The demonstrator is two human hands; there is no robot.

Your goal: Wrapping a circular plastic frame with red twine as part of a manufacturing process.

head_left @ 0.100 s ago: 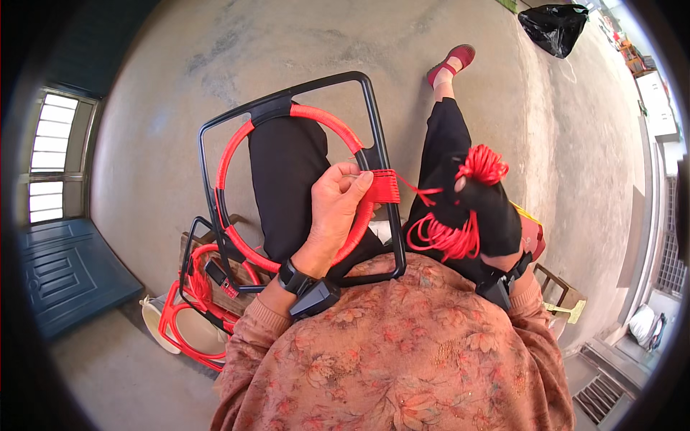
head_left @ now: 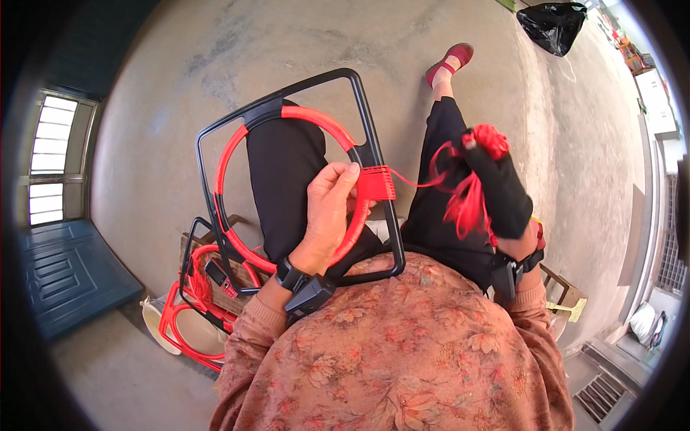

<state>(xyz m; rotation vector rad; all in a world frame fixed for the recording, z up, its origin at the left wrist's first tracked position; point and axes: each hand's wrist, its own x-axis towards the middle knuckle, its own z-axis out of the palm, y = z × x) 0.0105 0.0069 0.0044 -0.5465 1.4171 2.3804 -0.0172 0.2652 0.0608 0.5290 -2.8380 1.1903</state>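
On my lap rests a black metal frame (head_left: 371,115) with a round ring inside it, wrapped in red cord (head_left: 323,119) along parts. A flat band of red cord (head_left: 376,184) is wound between the ring and the frame's right side. My left hand (head_left: 329,205) grips the ring at this band, thumb and forefinger pressed together. To the right, my right hand (head_left: 496,190), in a black glove, is closed on a bundle of red cord (head_left: 491,141). Loose loops dangle below it, blurred. One strand runs from the band to the bundle. The right fingers are mostly covered.
Beside my left arm lie another black frame and red-corded pieces (head_left: 183,327), with a small phone (head_left: 218,276) and a pale bucket (head_left: 154,323). A blue door panel (head_left: 75,276) is at the left. At the far right sits a black plastic bag (head_left: 552,27).
My right hand has moved right, and the cord loops swing with it. The strand from the band now stretches in a longer curve. The frame and my left hand have shifted slightly left.
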